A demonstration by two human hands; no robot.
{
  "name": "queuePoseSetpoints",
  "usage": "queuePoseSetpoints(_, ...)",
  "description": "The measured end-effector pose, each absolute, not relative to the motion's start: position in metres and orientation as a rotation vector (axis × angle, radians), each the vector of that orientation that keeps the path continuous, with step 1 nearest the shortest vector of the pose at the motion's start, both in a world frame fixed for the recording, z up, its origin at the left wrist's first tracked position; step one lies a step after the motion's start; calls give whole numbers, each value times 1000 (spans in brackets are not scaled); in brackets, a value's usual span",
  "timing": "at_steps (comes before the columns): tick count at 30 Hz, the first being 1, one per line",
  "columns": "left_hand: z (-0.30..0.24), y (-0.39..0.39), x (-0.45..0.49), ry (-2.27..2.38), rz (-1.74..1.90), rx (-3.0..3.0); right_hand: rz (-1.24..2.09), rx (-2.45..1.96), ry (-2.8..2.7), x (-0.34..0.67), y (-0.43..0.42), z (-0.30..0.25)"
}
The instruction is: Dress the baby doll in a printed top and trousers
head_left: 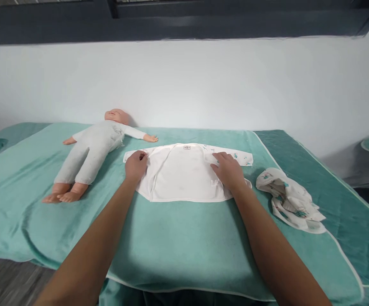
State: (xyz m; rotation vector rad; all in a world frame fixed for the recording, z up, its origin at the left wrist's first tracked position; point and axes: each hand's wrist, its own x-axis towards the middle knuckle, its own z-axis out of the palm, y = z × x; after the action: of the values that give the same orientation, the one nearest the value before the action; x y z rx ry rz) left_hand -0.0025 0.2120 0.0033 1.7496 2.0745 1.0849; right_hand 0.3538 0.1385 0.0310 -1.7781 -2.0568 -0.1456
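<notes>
A white baby shirt (181,178) lies spread open on the green bed cover, its sleeves stretched out to both sides and a small label at the neck. Small coloured prints show on its right sleeve. My left hand (136,165) is closed, thumb and fingers pinched at the shirt's left side near the sleeve. Across the shirt's right side rests my right hand (228,171), palm down with its fingers apart.
A baby doll (91,142) in a white suit lies on its back at the left. On the right is a crumpled printed white garment (294,202). The green cover (184,242) spans the bed, and a white wall (184,85) stands behind it.
</notes>
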Motion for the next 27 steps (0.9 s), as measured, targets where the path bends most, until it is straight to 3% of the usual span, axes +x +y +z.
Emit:
queuePoseSetpoints(10, 3, 212, -3, 2097, 1078, 1735, -80, -2015, -1571, 379, 182, 43)
queuePoseSetpoints(16, 3, 214, -3, 2093, 1113, 1713, -130, -1651, -1928, 357, 177, 34)
queuePoseSetpoints(21, 2, 213, -3, 2083, 1119, 1716, 69, -1796, -2253, 339, 172, 19)
queuePoseSetpoints(27, 7, 208, 0, 2088, 1075, 1773, 73, -1832, -2215, 341, 174, 16)
